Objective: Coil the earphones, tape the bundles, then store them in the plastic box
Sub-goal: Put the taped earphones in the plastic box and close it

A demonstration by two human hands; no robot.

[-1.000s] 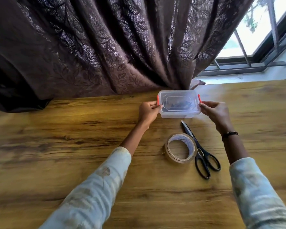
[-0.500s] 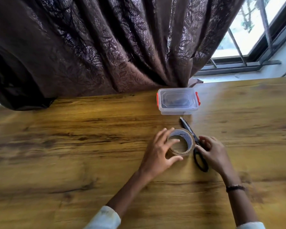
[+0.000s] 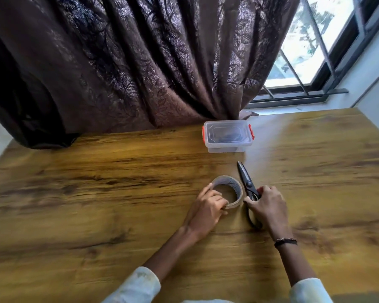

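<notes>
Clear glossy plastic box [image 3: 228,136], matt black scissors [image 3: 246,181], glossy wood-grain table [image 3: 96,193].

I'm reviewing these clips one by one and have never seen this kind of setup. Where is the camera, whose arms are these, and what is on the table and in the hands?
There is no machine: a person wears one wide-angle camera on the head, looking forward and down, so the arms reaching in from below are their own. The left hand grips a roll of brown tape that sits on the wooden table. The right hand curls over the handles of black scissors, which lie with blades closed, pointing away from the person. Farther back stands a clear plastic box with its lid on and orange clips; something dark shows inside, too blurred to identify. Behind hang a dark curtain and a window.
</notes>
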